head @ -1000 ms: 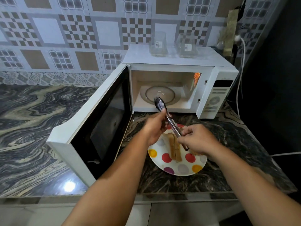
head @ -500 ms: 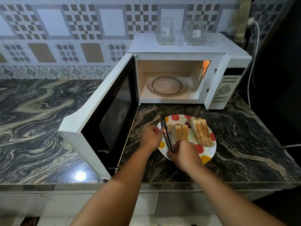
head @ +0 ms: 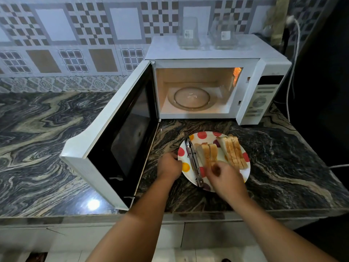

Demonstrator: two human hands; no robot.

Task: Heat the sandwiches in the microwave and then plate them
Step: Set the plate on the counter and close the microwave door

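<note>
Tongs (head: 193,161) are now laid flat on the plate (head: 245,173), released by the right hand (head: 225,178), which a half-second ago was still at their handle. Right hand is held over the plate's near edge, fingers loosely curled, nothing gripped. Left hand (head: 170,166) is set at the plate's left rim, fingers curled; whether the rim is actually pinched cannot be told. Two sandwiches are counted on the plate: one (head: 206,154) just right of the tongs, one (head: 234,151) further right. One plate, one pair of tongs. Microwave (head: 207,52) door (head: 105,137) is swung open, turntable (head: 191,98) bare. Two clear containers (head: 188,34) are seen on top.
</note>
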